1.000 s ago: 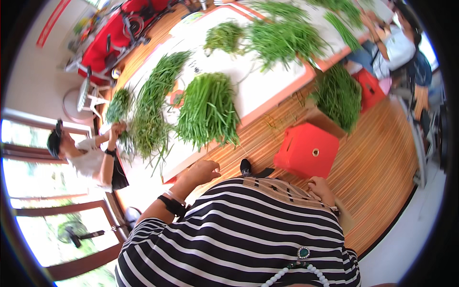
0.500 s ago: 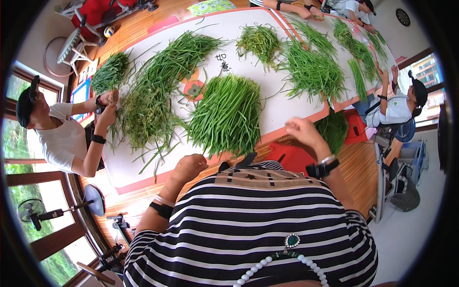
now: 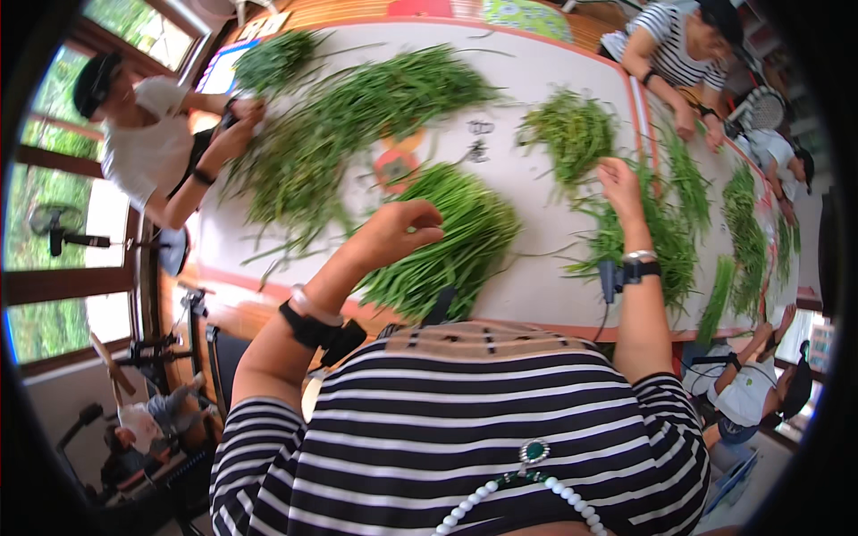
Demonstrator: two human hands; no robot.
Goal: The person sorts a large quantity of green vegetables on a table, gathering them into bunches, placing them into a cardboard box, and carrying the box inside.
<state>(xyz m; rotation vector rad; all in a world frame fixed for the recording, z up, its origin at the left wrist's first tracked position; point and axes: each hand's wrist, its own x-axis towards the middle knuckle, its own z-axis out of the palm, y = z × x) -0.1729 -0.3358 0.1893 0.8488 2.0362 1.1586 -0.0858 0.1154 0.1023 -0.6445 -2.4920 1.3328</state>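
A bundle of long green stalks (image 3: 451,241) lies on the white table (image 3: 536,98) right in front of me. My left hand (image 3: 398,234) hovers over the bundle's left side, fingers curled, with nothing visibly in it. My right hand (image 3: 618,183) reaches further out to a looser pile of green stalks (image 3: 657,237), fingers apart above it. Both wrists carry black bands. My striped top fills the lower part of the view.
More green piles (image 3: 357,116) cover the table. A person in a white top (image 3: 147,147) handles stalks at the left edge. Another in stripes (image 3: 675,49) works at the far right, and others sit along the right side. Windows and a fan stand left.
The view has swung so the table sits straight ahead. Both my hands have risen from the table's near edge and moved out over the green piles.
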